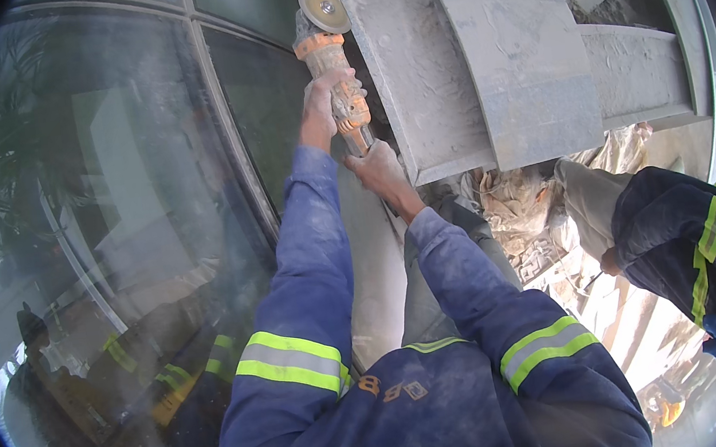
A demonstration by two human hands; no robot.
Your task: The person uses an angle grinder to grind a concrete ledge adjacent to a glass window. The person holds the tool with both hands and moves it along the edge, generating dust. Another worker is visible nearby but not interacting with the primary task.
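Note:
An orange, dust-covered angle grinder (350,104) is held out in front of me in both hands. My left hand (324,98) is closed around its body, a little behind the head. Lower down, my right hand (380,172) grips the rear end of the handle. A round pale disc (324,9) is mounted at the far end, its flat face with the centre nut turned toward me. The disc lies beside the left edge of a dusty grey slab ledge (414,65); whether it touches anything I cannot tell.
Large dark glass panes (101,166) in a metal frame (224,115) rise along the left. A wide grey board (525,51) lies across the ledge. To the right, a co-worker (682,242) in a reflective jacket bends over rubble and crumpled sheeting (522,212).

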